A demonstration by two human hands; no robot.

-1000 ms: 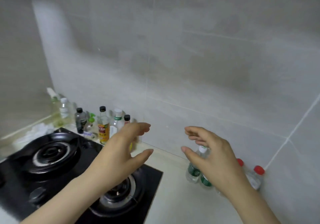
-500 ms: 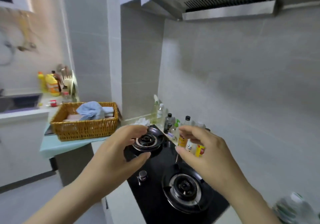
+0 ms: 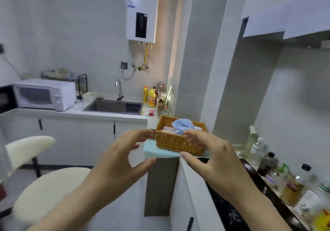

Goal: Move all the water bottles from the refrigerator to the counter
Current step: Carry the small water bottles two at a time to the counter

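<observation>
left hand (image 3: 123, 161): fingers spread, loosely curved, holding nothing, in the air
right hand (image 3: 219, 161): same pose, empty, near the left one but apart
behind hands: wicker basket (image 3: 176, 144) holding a blue cloth (image 3: 182, 126), on a pale blue ledge (image 3: 157, 153)
counter (image 3: 189, 179): right of hands, carries black hob (image 3: 226, 207), mixed bottles (image 3: 292, 186) along the wall
water bottles: cannot tell which of those is 1; red-capped bottle (image 3: 165, 110) behind basket too blurred
far side: sink (image 3: 107, 105), microwave (image 3: 44, 95)

Empty left hand (image 3: 116, 161) and right hand (image 3: 217, 161) hover; wicker basket (image 3: 171, 143) beyond.
</observation>
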